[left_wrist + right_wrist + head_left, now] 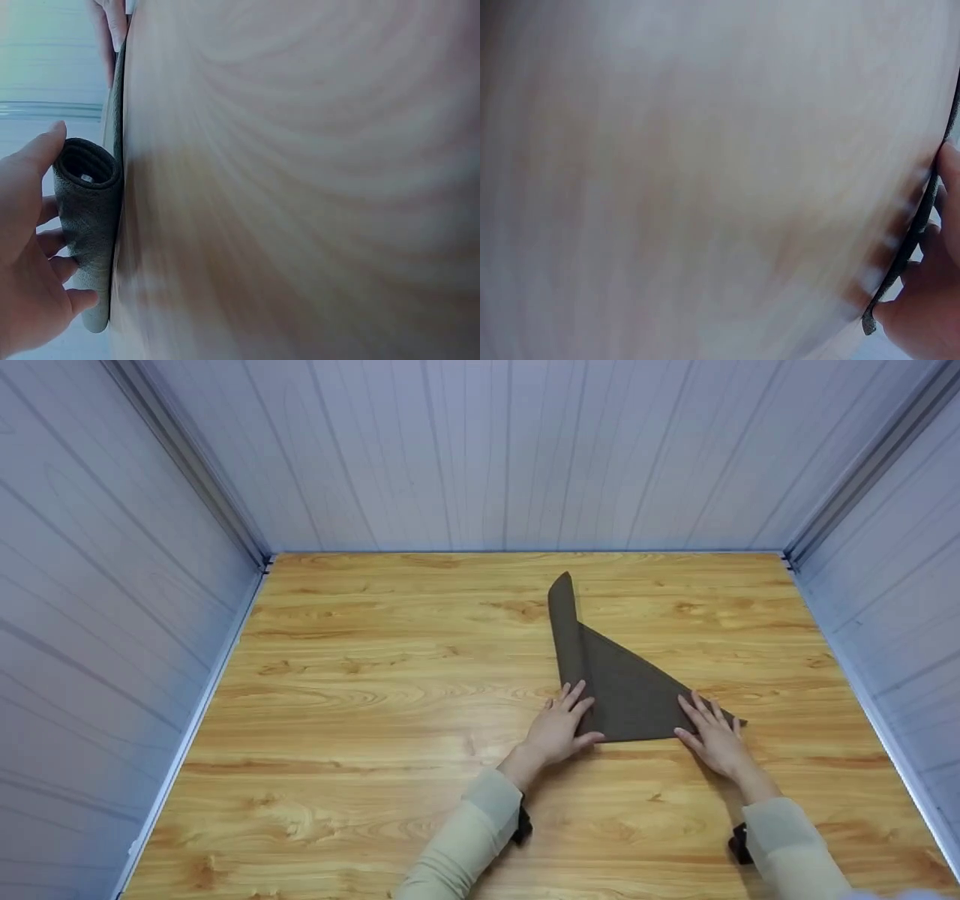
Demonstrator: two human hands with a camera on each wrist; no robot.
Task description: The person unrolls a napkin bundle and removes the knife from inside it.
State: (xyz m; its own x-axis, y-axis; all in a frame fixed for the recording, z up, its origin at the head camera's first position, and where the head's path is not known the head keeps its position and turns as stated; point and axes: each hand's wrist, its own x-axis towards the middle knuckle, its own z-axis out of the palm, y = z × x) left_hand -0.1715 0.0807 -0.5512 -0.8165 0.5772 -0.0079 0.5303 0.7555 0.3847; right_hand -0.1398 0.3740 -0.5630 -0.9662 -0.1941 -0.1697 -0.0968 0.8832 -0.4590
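Observation:
A dark brown-grey cloth (pixel 630 690) lies on the wooden table, its flat part forming a triangle that narrows to a corner on the right. Its left side is rolled into a tube (pixel 565 637) that slants away toward the back. My left hand (pixel 553 731) rests on the near end of this roll with fingers spread. In the left wrist view, the roll (pixel 88 232) shows its open, layered end beside the thumb of the left hand (pixel 30 255). Over the right corner, my right hand (pixel 718 744) lies with fingers extended. The right wrist view catches the cloth's thin edge (pixel 909 247) under that hand (pixel 930 300).
The wood-grain table (pixel 360 712) stretches widely to the left of the cloth. Pale panel walls stand at the back (pixel 480 457), on the left (pixel 97 607) and on the right (pixel 900 585). Dark wrist devices (pixel 521 823) sit under the sleeves.

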